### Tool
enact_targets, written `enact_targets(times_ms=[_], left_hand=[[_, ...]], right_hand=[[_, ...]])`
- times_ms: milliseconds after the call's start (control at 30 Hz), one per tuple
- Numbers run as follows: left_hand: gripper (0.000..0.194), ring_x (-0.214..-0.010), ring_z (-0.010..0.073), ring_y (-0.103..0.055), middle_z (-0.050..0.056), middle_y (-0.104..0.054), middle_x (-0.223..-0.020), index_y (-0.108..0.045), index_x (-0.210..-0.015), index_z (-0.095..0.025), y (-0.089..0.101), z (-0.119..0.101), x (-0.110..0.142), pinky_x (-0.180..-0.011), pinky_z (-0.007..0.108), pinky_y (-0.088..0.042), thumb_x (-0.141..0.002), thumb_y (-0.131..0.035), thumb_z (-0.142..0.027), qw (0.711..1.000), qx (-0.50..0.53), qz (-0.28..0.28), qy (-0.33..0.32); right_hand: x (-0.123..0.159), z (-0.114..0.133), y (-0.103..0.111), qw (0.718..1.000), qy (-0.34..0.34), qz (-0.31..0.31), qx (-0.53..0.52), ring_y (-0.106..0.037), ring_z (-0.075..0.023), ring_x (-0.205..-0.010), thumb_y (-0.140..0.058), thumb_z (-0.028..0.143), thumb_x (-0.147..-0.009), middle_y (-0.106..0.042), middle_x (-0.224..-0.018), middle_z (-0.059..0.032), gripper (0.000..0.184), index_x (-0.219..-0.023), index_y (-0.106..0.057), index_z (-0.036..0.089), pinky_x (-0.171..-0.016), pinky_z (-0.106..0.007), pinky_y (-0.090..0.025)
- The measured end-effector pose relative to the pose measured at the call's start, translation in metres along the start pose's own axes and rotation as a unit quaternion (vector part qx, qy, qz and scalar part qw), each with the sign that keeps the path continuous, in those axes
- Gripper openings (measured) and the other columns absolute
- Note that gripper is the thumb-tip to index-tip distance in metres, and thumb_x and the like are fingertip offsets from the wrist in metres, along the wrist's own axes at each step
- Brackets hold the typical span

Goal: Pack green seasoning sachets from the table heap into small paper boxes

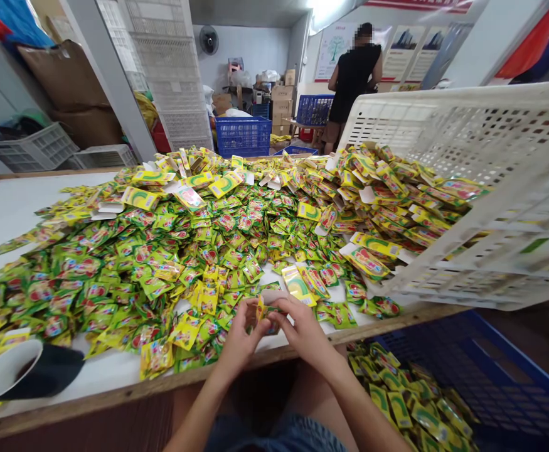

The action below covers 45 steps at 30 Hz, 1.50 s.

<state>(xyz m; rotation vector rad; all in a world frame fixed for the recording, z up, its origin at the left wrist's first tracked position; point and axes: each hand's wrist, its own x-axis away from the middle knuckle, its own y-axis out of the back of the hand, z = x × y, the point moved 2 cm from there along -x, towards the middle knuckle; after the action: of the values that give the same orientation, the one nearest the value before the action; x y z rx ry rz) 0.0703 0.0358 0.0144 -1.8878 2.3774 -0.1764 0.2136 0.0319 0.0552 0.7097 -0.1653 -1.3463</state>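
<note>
Near the table's front edge, my left hand (242,333) and my right hand (302,325) are both closed around a small yellow carton (261,309). A pale flap stands up at its top, and my fingers cover most of the rest. Beyond my hands spreads a large heap of green and yellow sachets (161,267). Just past my right hand lies a flat yellow carton (297,285). More yellow cartons (373,260), some with white flaps out, are piled at the right and along the back.
A white plastic crate (443,276) lies tipped at the right, cartons spilling from its mouth. A blue crate (504,376) stands below the table, beside several filled cartons (410,402). A dark cup-like container (43,370) lies front left. A person (355,81) stands in the background.
</note>
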Motion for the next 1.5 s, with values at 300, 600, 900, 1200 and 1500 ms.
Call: enact_targets(times_ms=[300,600,900,1200,1500], left_hand=[[0.038,-0.091,0.0186,-0.061,0.003,-0.061,-0.095,-0.037,-0.116,-0.024,0.001,0.006,0.007,-0.084,0.033,-0.045,-0.082,-0.055,-0.022,0.998,-0.055,0.001,-0.022],[0.033,-0.09,0.0215,-0.061,0.007,-0.062,-0.102,-0.054,-0.112,-0.022,0.006,0.006,0.005,-0.084,0.033,-0.045,-0.079,-0.057,-0.024,0.994,-0.106,0.006,-0.006],[0.031,-0.115,0.0222,-0.051,0.009,-0.057,-0.119,-0.052,-0.11,-0.021,0.005,-0.002,0.0,-0.103,0.039,-0.033,-0.079,-0.057,-0.019,0.995,-0.063,-0.037,-0.071],[0.021,-0.101,0.0224,-0.058,0.008,-0.064,-0.103,-0.061,-0.099,-0.019,0.007,-0.007,0.001,-0.093,0.033,-0.041,-0.078,-0.06,-0.024,0.987,-0.13,-0.059,-0.071],[0.016,-0.088,0.0184,-0.061,0.005,-0.065,-0.093,-0.06,-0.093,-0.018,0.009,-0.004,-0.002,-0.081,0.029,-0.047,-0.08,-0.058,-0.026,0.981,-0.157,-0.083,-0.076]], right_hand=[[0.019,-0.028,-0.014,0.973,-0.096,-0.118,-0.175,-0.059,-0.0169,-0.083,-0.056,0.025,-0.082,-0.061,-0.093,-0.0033,0.028,-0.106,-0.042,0.022,-0.075,-0.03,-0.047],[0.017,-0.031,-0.015,0.982,-0.075,-0.094,-0.143,-0.059,-0.0193,-0.083,-0.051,0.03,-0.085,-0.065,-0.089,-0.0051,0.018,-0.095,-0.062,0.02,-0.078,-0.032,-0.047],[0.002,-0.035,-0.019,0.961,-0.077,-0.137,-0.229,-0.061,-0.0183,-0.085,-0.054,0.029,-0.084,-0.065,-0.092,-0.0049,0.026,-0.108,-0.056,0.021,-0.077,-0.032,-0.047],[0.004,-0.031,-0.022,0.976,-0.058,-0.107,-0.182,-0.059,-0.0207,-0.093,-0.058,0.03,-0.082,-0.066,-0.096,-0.0065,0.016,-0.092,-0.066,0.019,-0.078,-0.032,-0.046],[0.001,-0.03,-0.026,0.981,-0.064,-0.104,-0.148,-0.057,-0.0158,-0.074,-0.056,0.028,-0.083,-0.064,-0.085,-0.0039,0.014,-0.089,-0.062,0.017,-0.071,-0.028,-0.045]])
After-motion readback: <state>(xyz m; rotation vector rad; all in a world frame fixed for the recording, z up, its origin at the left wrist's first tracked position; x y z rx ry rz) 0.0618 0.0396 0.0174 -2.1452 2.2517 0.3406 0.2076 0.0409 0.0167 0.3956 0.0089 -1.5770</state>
